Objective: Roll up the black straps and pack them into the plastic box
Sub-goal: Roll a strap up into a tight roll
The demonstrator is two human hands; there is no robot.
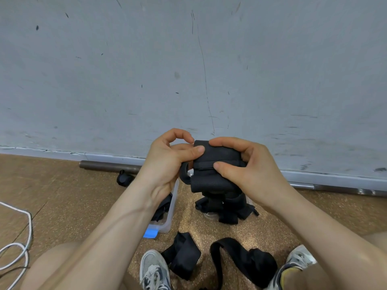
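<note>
Knees flank left hand and right hand, fingers gripping rolled strap; plastic box holds straps.

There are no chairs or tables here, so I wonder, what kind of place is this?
Probably a gym or a storeroom: a speckled brown floor, a scuffed grey wall, and a metal bar lying along the foot of the wall.
</note>
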